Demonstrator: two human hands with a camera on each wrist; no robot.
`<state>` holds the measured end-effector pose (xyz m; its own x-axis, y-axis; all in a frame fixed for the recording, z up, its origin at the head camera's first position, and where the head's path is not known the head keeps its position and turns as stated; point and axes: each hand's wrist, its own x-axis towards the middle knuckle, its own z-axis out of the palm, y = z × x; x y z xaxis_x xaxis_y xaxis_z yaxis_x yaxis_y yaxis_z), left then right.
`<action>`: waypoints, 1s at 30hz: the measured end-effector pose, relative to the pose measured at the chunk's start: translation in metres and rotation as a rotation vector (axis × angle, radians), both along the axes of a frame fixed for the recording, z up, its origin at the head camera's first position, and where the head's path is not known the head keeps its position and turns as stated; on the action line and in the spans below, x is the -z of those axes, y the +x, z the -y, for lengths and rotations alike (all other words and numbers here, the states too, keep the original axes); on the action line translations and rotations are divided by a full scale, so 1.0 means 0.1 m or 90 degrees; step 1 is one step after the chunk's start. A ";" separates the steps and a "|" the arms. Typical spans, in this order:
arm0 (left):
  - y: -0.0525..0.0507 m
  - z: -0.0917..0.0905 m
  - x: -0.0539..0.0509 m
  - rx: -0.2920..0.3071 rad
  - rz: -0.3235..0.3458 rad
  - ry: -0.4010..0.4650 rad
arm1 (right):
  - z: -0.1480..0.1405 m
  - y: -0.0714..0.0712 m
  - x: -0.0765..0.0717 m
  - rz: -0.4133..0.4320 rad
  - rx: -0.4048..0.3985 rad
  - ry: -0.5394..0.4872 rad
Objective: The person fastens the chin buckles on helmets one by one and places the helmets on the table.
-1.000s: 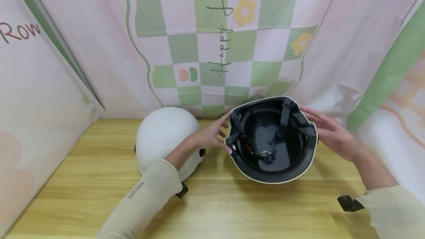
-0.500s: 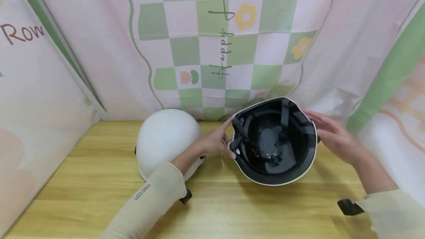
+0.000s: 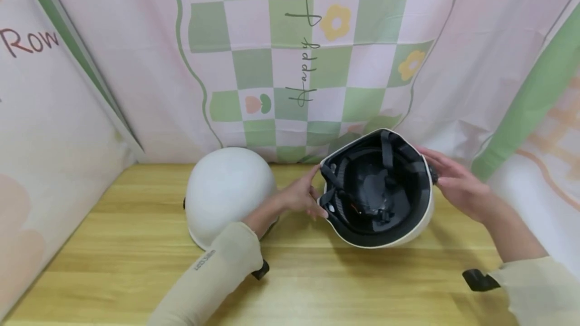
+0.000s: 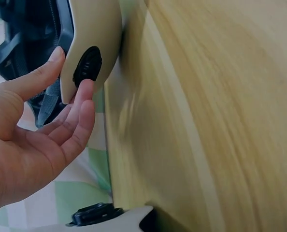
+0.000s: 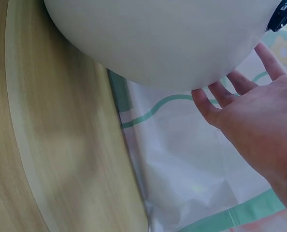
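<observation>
A cream-white helmet [image 3: 419, 230] lies tipped with its black-lined inside facing me, dark straps across the opening. My left hand [image 3: 301, 195] pinches its left rim; in the left wrist view the thumb is at the rim edge and the fingers reach the outer shell below a black round fitting [image 4: 88, 66]. My right hand [image 3: 466, 187] rests its nearly straight, spread fingers on the right side of the outer shell [image 5: 172, 43]. Whether the helmet's underside touches the table is hidden. Left of it, a second white helmet [image 3: 226, 190] sits dome up, partly behind my left forearm.
Both helmets are over a wood-grain table [image 3: 312, 286]. Behind it hangs a printed curtain [image 3: 290, 69] with green checks, close to the held helmet's far rim. More pale cloth [image 3: 59, 114] encloses the left and right sides. Black devices sit at both wrists.
The held helmet has turned and tilted slightly, its left rim moving right and more outer shell showing at lower right. My left hand has moved right with it; the second helmet stays put.
</observation>
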<state>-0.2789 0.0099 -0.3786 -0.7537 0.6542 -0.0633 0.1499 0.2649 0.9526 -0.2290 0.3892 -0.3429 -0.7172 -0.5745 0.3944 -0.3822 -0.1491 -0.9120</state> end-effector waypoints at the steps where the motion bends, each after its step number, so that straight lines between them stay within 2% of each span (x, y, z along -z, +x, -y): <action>1: -0.01 -0.01 0.02 0.002 -0.002 -0.003 | 0.01 0.00 0.00 -0.009 0.007 0.000; 6: -0.02 -0.06 0.06 -0.004 -0.004 -0.030 | 0.10 0.03 -0.03 -0.072 0.022 -0.010; 12: -0.02 -0.10 0.10 -0.020 0.015 -0.019 | 0.14 0.05 -0.04 -0.097 0.067 -0.019; 17: -0.05 -0.13 0.13 -0.022 0.037 -0.012 | 0.14 0.01 -0.05 -0.135 0.082 -0.067; 21: -0.08 -0.10 0.12 -0.012 0.047 -0.018 | 0.15 0.00 -0.07 -0.131 0.084 -0.069; 25: -0.10 -0.04 0.07 -0.009 0.032 -0.049 | 0.17 0.00 -0.11 -0.117 0.061 -0.047; 30: -0.12 0.03 -0.04 -0.029 -0.029 -0.068 | 0.22 0.00 -0.16 -0.111 0.044 -0.027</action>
<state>-0.2906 0.0073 -0.3746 -0.7863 0.6104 -0.0955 0.1779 0.3717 0.9112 -0.2287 0.3676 -0.3272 -0.6736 -0.5058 0.5388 -0.5441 -0.1539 -0.8248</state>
